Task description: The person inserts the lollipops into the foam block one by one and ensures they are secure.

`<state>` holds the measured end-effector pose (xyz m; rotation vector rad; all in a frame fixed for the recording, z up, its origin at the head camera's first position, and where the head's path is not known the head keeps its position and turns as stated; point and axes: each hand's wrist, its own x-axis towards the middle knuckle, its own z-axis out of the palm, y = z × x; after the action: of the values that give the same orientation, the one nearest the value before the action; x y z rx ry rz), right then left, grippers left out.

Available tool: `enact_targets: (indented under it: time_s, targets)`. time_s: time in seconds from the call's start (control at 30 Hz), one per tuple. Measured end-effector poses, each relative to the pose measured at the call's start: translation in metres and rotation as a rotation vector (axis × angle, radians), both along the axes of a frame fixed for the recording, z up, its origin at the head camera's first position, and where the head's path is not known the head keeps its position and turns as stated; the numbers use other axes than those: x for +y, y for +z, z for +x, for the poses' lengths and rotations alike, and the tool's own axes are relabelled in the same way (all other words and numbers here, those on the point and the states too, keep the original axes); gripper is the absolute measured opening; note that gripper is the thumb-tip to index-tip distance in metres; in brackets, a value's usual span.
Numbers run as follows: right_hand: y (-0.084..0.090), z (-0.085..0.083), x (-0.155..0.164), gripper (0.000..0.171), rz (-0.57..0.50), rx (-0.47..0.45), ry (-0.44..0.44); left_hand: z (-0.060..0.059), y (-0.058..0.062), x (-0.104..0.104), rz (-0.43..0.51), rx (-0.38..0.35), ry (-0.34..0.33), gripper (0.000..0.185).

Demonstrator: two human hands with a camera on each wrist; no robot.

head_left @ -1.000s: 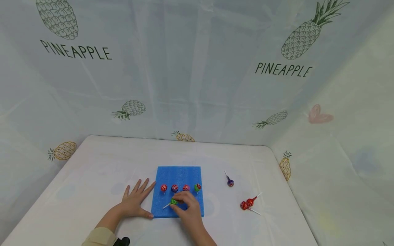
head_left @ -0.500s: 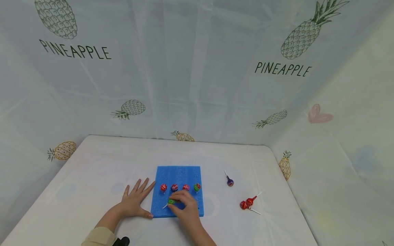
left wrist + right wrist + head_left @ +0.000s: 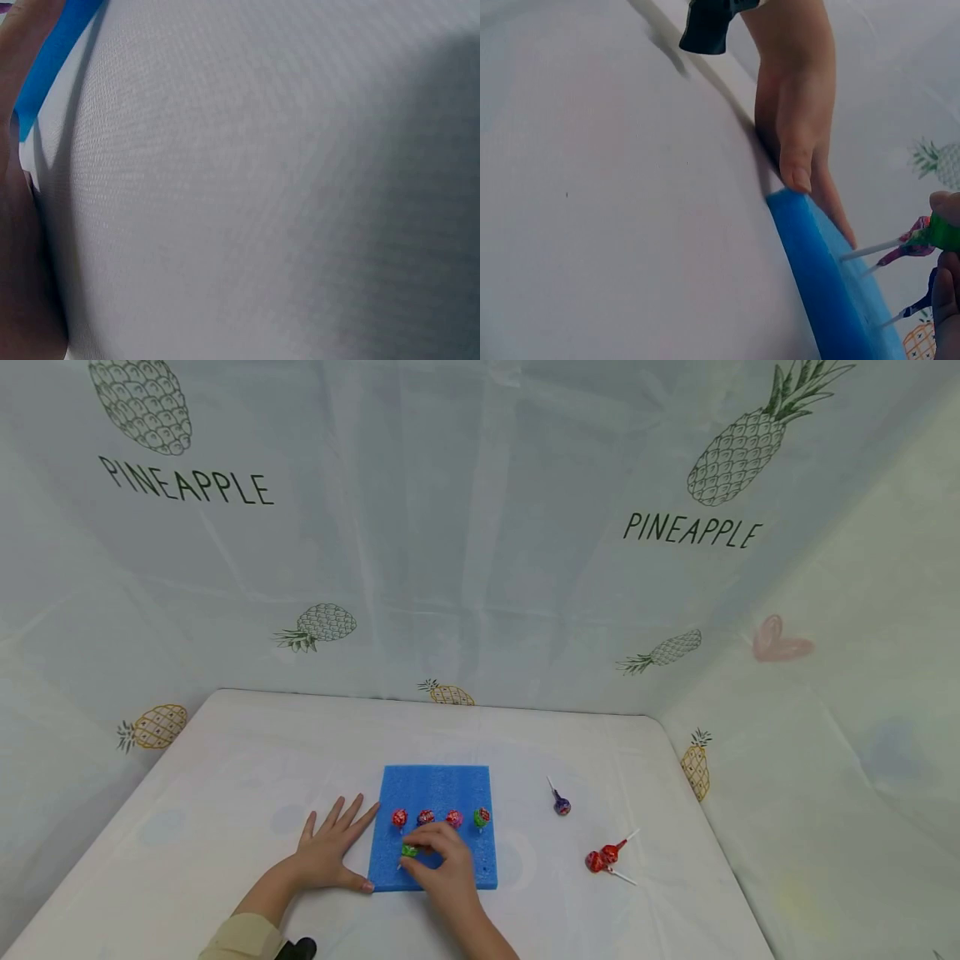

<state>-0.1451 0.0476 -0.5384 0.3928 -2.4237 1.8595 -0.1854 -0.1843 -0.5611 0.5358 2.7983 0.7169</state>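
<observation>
A blue foam block [image 3: 435, 793] lies on the white table, with a row of several lollipops [image 3: 440, 817] standing in it. My right hand [image 3: 422, 852] pinches a green lollipop [image 3: 409, 851] over the block's near left part, its white stick [image 3: 870, 250] pointing towards the foam. My left hand [image 3: 330, 843] lies flat on the table, fingers spread, thumb against the block's left edge [image 3: 810, 225]. The left wrist view shows only tablecloth and a strip of the blue foam [image 3: 60, 52].
A loose purple lollipop [image 3: 561, 805] lies on the table to the right of the block, and two red lollipops [image 3: 602, 857] lie further right and nearer. Pineapple-print curtain walls [image 3: 480, 568] close in the table at the back and right.
My right hand has carried the green lollipop a little to the left over the foam. The left hand has stayed put.
</observation>
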Motion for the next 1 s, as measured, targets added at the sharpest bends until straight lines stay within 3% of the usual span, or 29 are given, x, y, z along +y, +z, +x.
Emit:
enact_targets:
  time_s: [0.23, 0.47, 0.6, 0.8, 1.0]
  targets:
    - [0.000, 0.000, -0.007, 0.021, -0.023, -0.017, 0.001, -0.002, -0.009, -0.002, -0.018, 0.009, 0.008, 0.123]
    - [0.001, 0.000, -0.012, 0.021, -0.040, -0.038, 0.017, -0.004, -0.019, -0.005, 0.025, 0.049, 0.005, 0.120]
    - [0.001, 0.000, -0.014, 0.022, -0.045, -0.049, 0.021, -0.003, -0.016, -0.004, -0.013, 0.040, 0.001, 0.121]
    - [-0.002, 0.000, -0.017, 0.022, -0.057, -0.061, 0.026, 0.000, -0.003, -0.001, 0.022, 0.016, -0.013, 0.121]
    - [-0.007, 0.001, -0.019, 0.021, -0.065, -0.053, 0.019, -0.001, -0.009, -0.005, 0.007, 0.044, -0.023, 0.121]
